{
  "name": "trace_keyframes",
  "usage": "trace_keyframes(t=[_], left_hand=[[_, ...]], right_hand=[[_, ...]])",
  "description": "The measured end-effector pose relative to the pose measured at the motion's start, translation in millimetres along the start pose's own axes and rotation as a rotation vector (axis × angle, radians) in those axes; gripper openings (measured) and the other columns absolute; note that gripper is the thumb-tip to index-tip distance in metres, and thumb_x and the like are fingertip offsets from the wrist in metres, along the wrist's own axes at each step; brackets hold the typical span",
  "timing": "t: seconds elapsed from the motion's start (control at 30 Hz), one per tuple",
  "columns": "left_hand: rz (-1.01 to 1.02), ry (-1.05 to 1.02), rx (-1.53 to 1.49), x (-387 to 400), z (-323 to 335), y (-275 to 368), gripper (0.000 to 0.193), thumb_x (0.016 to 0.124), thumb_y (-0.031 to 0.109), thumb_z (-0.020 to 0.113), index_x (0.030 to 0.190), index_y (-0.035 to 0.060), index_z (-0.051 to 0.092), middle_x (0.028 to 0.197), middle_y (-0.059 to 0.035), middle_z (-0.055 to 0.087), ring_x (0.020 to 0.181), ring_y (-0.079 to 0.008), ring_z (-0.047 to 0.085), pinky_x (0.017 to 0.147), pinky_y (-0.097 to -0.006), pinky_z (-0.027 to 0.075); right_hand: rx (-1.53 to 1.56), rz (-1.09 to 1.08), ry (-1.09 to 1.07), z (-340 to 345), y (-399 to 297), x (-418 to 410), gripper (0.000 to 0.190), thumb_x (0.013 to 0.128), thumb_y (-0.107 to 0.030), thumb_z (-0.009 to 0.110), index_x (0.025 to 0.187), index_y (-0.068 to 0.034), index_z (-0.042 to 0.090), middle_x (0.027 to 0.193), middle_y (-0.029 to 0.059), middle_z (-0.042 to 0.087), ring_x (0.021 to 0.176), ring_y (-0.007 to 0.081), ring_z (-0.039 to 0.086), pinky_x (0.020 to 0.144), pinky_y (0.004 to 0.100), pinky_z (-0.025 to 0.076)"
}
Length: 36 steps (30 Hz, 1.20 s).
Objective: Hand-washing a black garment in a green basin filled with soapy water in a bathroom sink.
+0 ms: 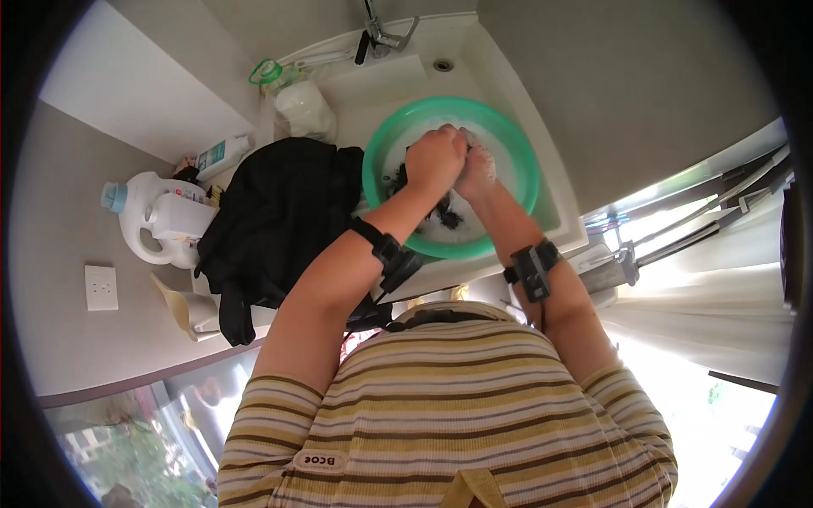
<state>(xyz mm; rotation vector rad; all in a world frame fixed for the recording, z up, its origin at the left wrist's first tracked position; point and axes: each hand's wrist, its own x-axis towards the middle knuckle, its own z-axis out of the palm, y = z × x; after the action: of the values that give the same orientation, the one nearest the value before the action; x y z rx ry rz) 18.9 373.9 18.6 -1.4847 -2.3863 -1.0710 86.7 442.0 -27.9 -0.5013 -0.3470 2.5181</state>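
Inside a green plastic basin (529, 149), my left hand (435, 159) and my right hand (477, 166) are pressed together above white soapy water (510, 166). Both are closed on a dark wet cloth (451, 220), most of which is hidden by the hands and suds. Foam clings to my right hand. The basin stands in a white sink (381, 87). Left of it, a large black garment (279, 216) lies in a heap over the sink's side.
A chrome faucet (381, 38) and a black-bristled brush (362, 48) are at the back, near the drain (443, 65). Along the left stand a white bag (305, 109), a white bottle (222, 155), a detergent jug (143, 219) and a beige scoop (184, 308).
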Motion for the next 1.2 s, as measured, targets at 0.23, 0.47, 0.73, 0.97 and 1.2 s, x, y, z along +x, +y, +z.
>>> trace_keyframes(t=[0.23,0.47,0.73,0.97,1.2], left_hand=[[0.234,-0.209,0.19,-16,-16,24,0.029,0.094,0.03,0.05,0.092,0.0039,0.064,0.084,-0.018,0.066,0.057,-0.0297,0.062,0.047,-0.0402,0.05],[-0.043,0.121,-0.563,18,-23,-24,0.022,0.087,0.015,0.068,0.095,0.0038,0.052,0.07,-0.0096,0.06,0.064,-0.0198,0.058,0.061,-0.0326,0.046],[-0.723,-0.676,-1.144,-3,-26,-10,0.051,0.084,0.044,0.071,0.111,0.0041,0.057,0.088,-0.0012,0.063,0.074,-0.0083,0.062,0.064,-0.024,0.049],[-0.282,-0.417,-0.5,-1,-5,-23,0.025,0.095,0.03,0.06,0.094,0.0063,0.064,0.077,0.0058,0.054,0.062,-0.0078,0.047,0.061,-0.0261,0.042],[-0.504,0.013,-1.08,7,-11,-26,0.026,0.101,0.028,0.051,0.089,0.0074,0.063,0.076,0.005,0.055,0.068,-0.0092,0.044,0.066,-0.0291,0.039]], right_hand=[[0.022,0.035,0.057,4,1,-14,0.02,0.096,-0.027,0.048,0.101,-0.01,0.057,0.097,0.0039,0.059,0.095,0.018,0.056,0.09,0.0353,0.046],[-0.021,-0.135,0.008,35,-49,-28,0.008,0.093,-0.017,0.056,0.093,-0.009,0.06,0.093,0.008,0.066,0.095,0.0224,0.06,0.09,0.041,0.046],[-0.156,-0.152,-0.206,19,-52,-24,0.047,0.09,-0.008,0.05,0.135,-0.002,0.039,0.14,0.0185,0.044,0.128,0.0352,0.045,0.109,0.0486,0.037],[-0.326,-0.211,-0.302,22,-61,-32,0.055,0.097,-0.035,0.05,0.143,-0.009,0.036,0.145,0.0159,0.042,0.132,0.0313,0.041,0.111,0.0476,0.033],[-0.133,-0.211,-0.293,22,-71,-42,0.047,0.1,-0.034,0.044,0.143,-0.015,0.037,0.142,0.016,0.045,0.131,0.0344,0.042,0.112,0.0504,0.03]])
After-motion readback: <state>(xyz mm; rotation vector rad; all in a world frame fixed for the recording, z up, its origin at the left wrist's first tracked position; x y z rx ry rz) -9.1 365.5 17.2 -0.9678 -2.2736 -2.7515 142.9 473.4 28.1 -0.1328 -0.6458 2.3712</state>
